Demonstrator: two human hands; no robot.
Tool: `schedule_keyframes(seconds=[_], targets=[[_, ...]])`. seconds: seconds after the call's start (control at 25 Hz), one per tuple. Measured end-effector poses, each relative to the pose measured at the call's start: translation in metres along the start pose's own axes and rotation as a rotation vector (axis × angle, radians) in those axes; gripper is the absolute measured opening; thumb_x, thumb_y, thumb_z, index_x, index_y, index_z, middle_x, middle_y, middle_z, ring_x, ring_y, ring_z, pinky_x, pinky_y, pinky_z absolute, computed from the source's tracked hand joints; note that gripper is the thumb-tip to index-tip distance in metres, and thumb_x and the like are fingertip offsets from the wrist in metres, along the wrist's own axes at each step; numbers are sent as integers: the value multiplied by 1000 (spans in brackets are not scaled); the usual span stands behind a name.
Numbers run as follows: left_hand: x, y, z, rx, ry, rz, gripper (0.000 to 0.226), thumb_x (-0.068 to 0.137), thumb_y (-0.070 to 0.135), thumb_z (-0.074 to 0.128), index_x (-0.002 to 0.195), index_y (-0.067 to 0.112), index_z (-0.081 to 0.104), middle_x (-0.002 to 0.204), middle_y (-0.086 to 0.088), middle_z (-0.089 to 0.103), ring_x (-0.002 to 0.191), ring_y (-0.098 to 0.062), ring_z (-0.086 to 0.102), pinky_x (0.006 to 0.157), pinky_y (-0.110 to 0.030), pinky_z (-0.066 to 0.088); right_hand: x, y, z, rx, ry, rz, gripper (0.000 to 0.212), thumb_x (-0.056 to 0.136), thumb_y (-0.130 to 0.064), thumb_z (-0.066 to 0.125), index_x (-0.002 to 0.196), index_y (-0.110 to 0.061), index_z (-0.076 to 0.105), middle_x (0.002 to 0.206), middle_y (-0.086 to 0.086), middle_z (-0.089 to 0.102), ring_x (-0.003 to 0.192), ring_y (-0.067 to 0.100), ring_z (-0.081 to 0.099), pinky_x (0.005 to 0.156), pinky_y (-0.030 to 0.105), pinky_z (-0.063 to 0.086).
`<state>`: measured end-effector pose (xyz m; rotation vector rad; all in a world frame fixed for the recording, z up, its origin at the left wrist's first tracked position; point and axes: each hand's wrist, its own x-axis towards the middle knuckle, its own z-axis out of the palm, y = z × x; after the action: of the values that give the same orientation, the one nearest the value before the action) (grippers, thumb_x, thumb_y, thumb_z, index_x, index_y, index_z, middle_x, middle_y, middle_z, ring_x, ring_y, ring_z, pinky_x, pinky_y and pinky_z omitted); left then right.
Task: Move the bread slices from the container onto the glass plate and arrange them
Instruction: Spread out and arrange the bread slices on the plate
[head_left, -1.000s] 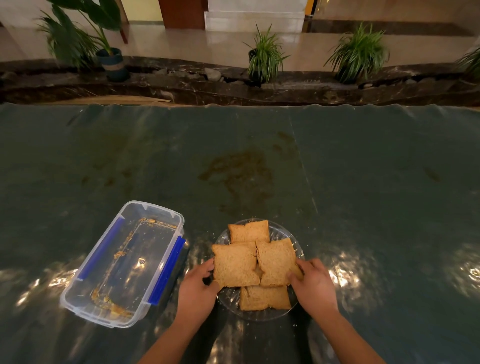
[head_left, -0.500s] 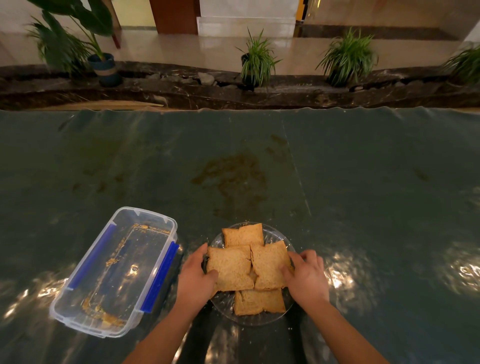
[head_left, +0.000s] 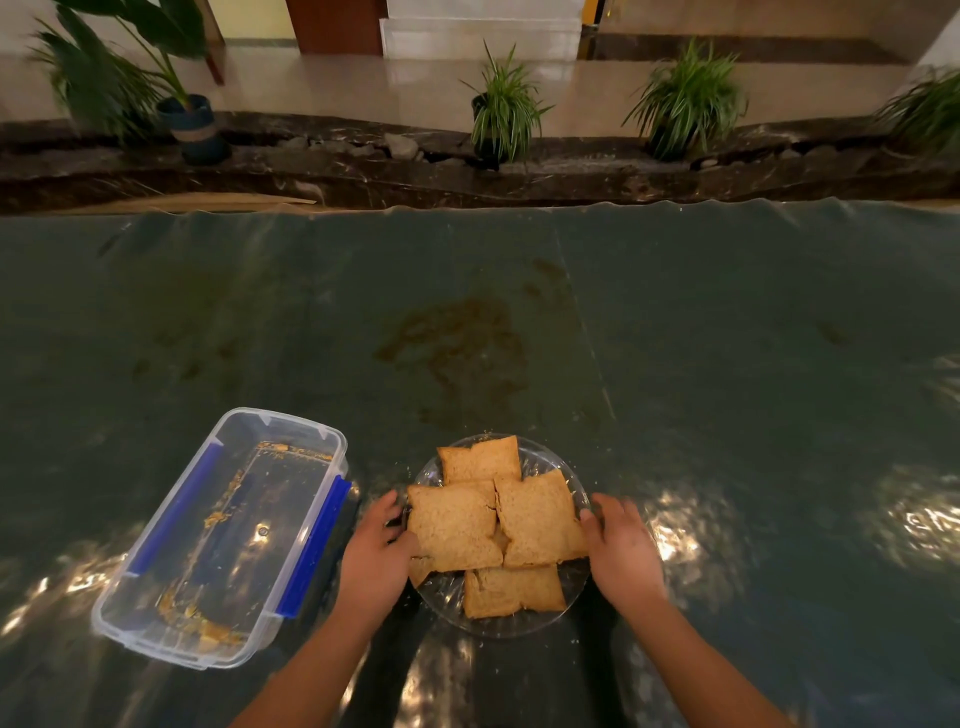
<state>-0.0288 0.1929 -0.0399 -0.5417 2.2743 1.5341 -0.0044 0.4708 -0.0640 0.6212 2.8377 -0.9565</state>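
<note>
Several brown bread slices lie overlapping on the round glass plate (head_left: 551, 453) near the table's front edge: a far slice (head_left: 480, 460), a left slice (head_left: 454, 527), a right slice (head_left: 537, 519) and a near slice (head_left: 511, 590). My left hand (head_left: 376, 558) rests at the plate's left rim, its thumb touching the left slice. My right hand (head_left: 621, 556) is at the plate's right rim, fingertips against the right slice's edge, slightly blurred. Neither hand lifts anything. The clear plastic container (head_left: 291, 423) with blue clips stands left of the plate and holds only crumbs.
A dark green glossy sheet (head_left: 727, 389) covers the table, with a brown stain (head_left: 457, 353) beyond the plate. Past the far edge runs a dark stone ledge with potted plants (head_left: 501, 109).
My right hand has slid off the right slice outward to the plate's right rim. My left hand stays at the left slice. The slices look pushed a little closer together.
</note>
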Motion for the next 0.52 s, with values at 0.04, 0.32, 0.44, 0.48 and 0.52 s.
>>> schedule_keyframes(seconds=[0.04, 0.32, 0.44, 0.48, 0.52], targets=[[0, -2, 0, -25, 7, -20, 59, 90, 8, 58, 145, 23, 40, 133, 0, 58, 116, -19, 58, 96, -38, 48, 1, 2, 0, 23, -10, 25, 26, 99, -29, 44, 112, -15, 62, 108, 7, 60, 90, 19, 58, 74, 31, 44], [0, -7, 1, -91, 13, -61, 61, 88, 6, 60, 144, 21, 41, 132, -3, 59, 114, -23, 61, 99, -51, 50, -9, 12, -2, 106, 15, 50, 19, 97, -24, 50, 107, -18, 65, 101, 3, 63, 87, 15, 57, 76, 33, 47], [-5, -4, 3, -37, 19, 8, 49, 88, 9, 62, 130, 32, 51, 122, 6, 61, 111, -18, 61, 98, -45, 50, -15, 11, -2, 104, 31, 34, 17, 93, -27, 57, 106, -20, 66, 98, -1, 58, 82, 10, 56, 72, 30, 47], [-7, -4, 4, -6, 18, 49, 48, 87, 9, 63, 125, 37, 52, 118, 10, 61, 109, -15, 61, 97, -43, 50, -16, 10, -1, 97, 32, 25, 16, 93, -28, 59, 105, -21, 65, 98, -3, 56, 79, 8, 55, 69, 27, 44], [-10, -5, 6, 35, 17, 81, 48, 87, 10, 63, 125, 37, 52, 117, 12, 61, 109, -13, 59, 97, -40, 49, -16, 9, -1, 88, 28, 21, 16, 93, -29, 59, 105, -21, 65, 97, -4, 54, 76, 7, 53, 66, 25, 41]])
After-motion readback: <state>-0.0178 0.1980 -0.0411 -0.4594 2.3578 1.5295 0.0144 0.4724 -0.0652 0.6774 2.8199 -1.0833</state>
